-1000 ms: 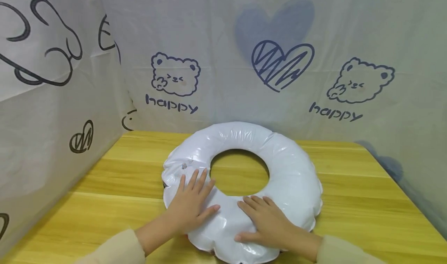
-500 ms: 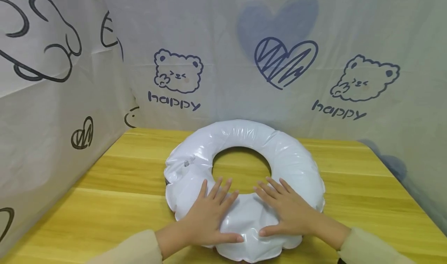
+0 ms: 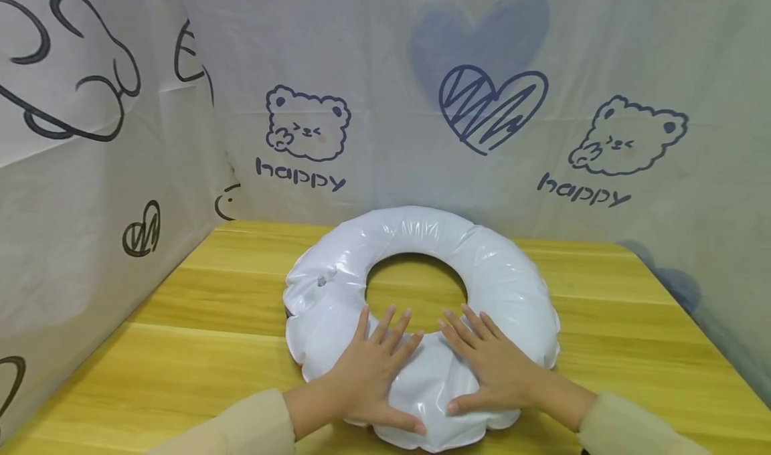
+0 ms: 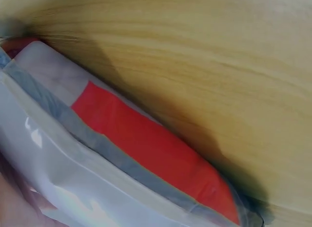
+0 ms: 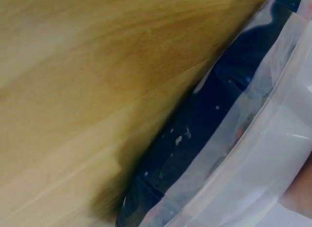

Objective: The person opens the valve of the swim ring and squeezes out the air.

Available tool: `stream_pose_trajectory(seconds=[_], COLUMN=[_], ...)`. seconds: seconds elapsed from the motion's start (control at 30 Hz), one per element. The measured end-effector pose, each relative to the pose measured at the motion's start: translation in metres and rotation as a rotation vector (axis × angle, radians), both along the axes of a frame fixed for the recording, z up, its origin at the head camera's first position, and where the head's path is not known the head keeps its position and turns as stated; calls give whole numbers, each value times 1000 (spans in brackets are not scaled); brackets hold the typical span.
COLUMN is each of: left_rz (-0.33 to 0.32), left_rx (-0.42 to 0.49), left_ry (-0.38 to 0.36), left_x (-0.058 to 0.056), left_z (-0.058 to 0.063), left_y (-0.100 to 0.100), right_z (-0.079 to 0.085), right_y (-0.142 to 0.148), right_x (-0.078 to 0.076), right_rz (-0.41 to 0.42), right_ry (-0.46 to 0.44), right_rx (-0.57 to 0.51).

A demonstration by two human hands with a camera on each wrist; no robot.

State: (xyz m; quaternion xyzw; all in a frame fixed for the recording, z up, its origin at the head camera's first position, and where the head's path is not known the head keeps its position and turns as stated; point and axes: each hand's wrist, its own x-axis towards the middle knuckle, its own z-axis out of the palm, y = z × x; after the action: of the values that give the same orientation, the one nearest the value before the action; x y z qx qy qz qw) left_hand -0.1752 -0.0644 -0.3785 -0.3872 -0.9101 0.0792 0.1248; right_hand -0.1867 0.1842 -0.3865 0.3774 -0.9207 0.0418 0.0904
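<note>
A white inflatable swim ring [image 3: 512,267] lies flat on the wooden table, its round hole showing the wood beneath. My left hand [image 3: 376,371] rests on its near left part, fingers spread, fingertips at the edge of the hole. On the near right part my right hand [image 3: 494,368] presses with spread fingers and the thumb pointing left. Creases run through the vinyl between both hands. A small clear valve [image 3: 322,281] sits on the ring's left side. The underside shows a red patch [image 4: 151,144] in the left wrist view and a dark blue band [image 5: 214,105] in the right wrist view.
The yellow wood-grain table [image 3: 199,348] extends to both sides of the ring. Behind it hangs a pale cloth [image 3: 385,147] printed with hearts, bears and lettering. Another printed cloth [image 3: 78,227] closes off the left side.
Both hands have slid to the right over the ring since a second ago, with fingers spread wider. In the last half second the left hand has shifted slightly right; the right hand has barely moved.
</note>
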Motion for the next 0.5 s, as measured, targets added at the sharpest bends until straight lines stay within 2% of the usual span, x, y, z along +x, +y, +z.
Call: stream_pose_trajectory(seconds=[0.13, 0.3, 0.5], left_rz=[0, 15, 38], left_rx=[15, 51, 37], left_ry=[0, -50, -35], left_x=[0, -1, -2], left_z=[-3, -10, -19], left_y=[-1, -1, 0], right_z=[-1, -3, -4], right_y=[-1, -1, -2], right_x=[-1, -1, 0], right_rz=[-3, -2, -7], right_ry=[-22, -83, -102], right_rx=[12, 30, 42])
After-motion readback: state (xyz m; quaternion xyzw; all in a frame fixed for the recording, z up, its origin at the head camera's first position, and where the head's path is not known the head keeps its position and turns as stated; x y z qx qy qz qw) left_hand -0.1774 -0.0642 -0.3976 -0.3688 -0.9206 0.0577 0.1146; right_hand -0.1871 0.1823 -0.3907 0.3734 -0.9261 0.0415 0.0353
